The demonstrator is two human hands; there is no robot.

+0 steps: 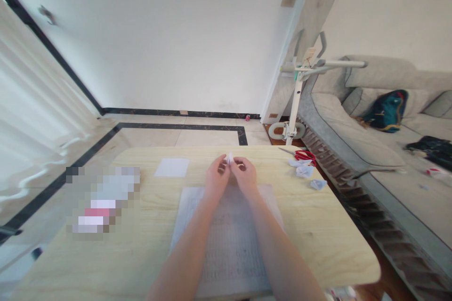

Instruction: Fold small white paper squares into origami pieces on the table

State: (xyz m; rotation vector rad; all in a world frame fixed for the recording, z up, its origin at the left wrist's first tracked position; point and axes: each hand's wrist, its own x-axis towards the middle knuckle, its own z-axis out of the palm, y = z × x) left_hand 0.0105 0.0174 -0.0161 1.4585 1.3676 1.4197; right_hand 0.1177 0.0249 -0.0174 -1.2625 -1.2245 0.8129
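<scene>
Between my two hands a small piece of folded white paper [230,157] points upward, near the far side of the wooden table. My left hand [218,175] pinches it from the left with curled fingers. From the right, my right hand [243,172] grips it in the same way. The fingers hide most of its lower part, so the folds cannot be made out. Under my forearms lies a large printed sheet [233,244]. A flat white paper square [172,167] rests to the left of my hands.
Red-handled scissors [304,155] and several folded paper pieces [304,170] lie at the table's far right. A blurred-out item [106,202] sits on the left. Beyond the table's right edge stand a grey sofa [370,164] and a white exercise frame [294,103].
</scene>
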